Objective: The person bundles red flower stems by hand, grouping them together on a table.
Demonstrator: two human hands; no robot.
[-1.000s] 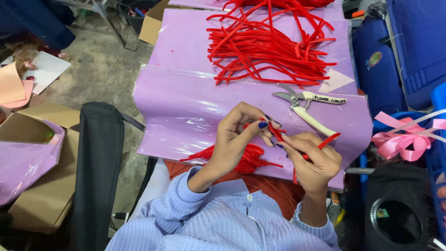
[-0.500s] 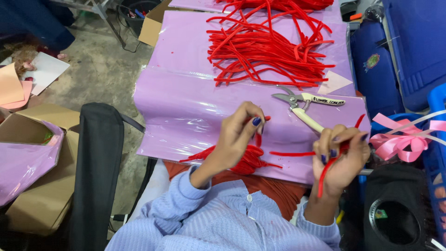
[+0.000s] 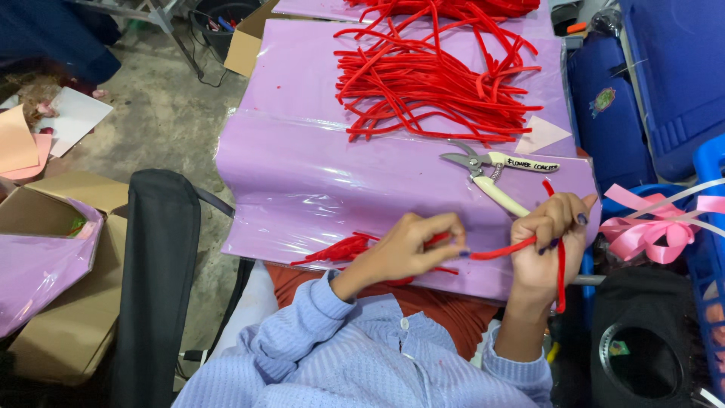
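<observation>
Running sideways between both hands, red pipe cleaner [image 3: 502, 248] bends downward.

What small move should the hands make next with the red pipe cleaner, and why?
Probably the right hand should bend the red pipe cleaner further toward the left hand. Both hands pinch it over the purple sheet; one end already hangs bent below the right hand.

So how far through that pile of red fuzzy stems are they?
Done: a small bundle of red pieces lies at the near edge of the purple sheet. In hand: the left hand and right hand hold one red stem between them. Left: the big heap of red stems looks untouched, with the cutters beside it, so most remains.
</observation>
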